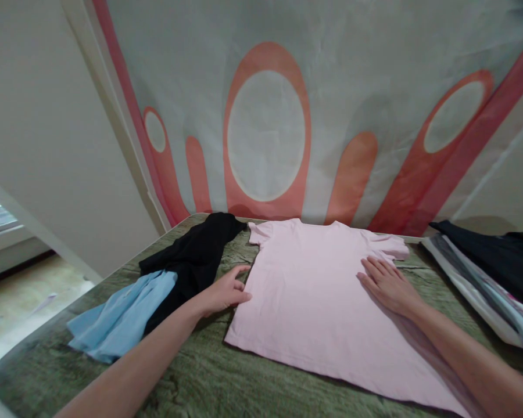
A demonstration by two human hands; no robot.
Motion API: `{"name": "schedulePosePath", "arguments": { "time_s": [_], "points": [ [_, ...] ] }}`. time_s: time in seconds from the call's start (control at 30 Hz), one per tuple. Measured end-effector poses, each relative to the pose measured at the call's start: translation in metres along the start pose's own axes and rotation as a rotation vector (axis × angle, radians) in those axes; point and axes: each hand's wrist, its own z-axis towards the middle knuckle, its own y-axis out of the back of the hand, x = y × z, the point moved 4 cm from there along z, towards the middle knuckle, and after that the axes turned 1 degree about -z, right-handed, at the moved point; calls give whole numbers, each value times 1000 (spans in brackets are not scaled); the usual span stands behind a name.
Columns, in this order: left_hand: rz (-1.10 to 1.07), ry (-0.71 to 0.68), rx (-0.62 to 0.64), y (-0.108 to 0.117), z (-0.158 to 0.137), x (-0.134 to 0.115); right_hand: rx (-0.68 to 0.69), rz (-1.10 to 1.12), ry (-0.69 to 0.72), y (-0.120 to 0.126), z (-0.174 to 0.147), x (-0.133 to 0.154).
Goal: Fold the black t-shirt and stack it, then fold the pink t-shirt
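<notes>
A pale pink T-shirt lies spread out with its neck toward the wall and its hem toward me. At its left edge is my left hand, fingers apart and curved, the thumb tip touching the cloth's border. My right hand rests flat on the shirt's right side, just below the sleeve, with its fingers stretched out. Neither hand grips any cloth. The shirt's lower right corner is partly hidden by my right forearm.
The shirt lies on a table with a greenish wood-grain top. To the left are a crumpled black garment and a light blue garment. A stack of folded clothes stands at the right. Behind rises a patterned wall covering.
</notes>
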Motion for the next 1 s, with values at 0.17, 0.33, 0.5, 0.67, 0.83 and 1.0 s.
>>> {"name": "schedulePosePath", "arguments": {
  "time_s": [0.17, 0.33, 0.5, 0.67, 0.83, 1.0],
  "points": [
    [-16, -98, -90, 2, -14, 6, 7, -19, -4, 2, -1, 1],
    [-87, -27, -37, -10, -23, 5, 7, -19, -7, 2, -1, 0],
    [-103, 4, 150, -15, -34, 5, 6, -14, -3, 4, 0, 2],
    [112, 23, 154, -4, -38, 4, 42, 8, -32, 11, 1, 7],
    [406, 17, 146, 5, -49, -12, 98, 22, -40, 22, -8, 20],
    [439, 287, 254, 18, -68, -16, 108, 37, -2, 48, -28, 48]
  ]
}}
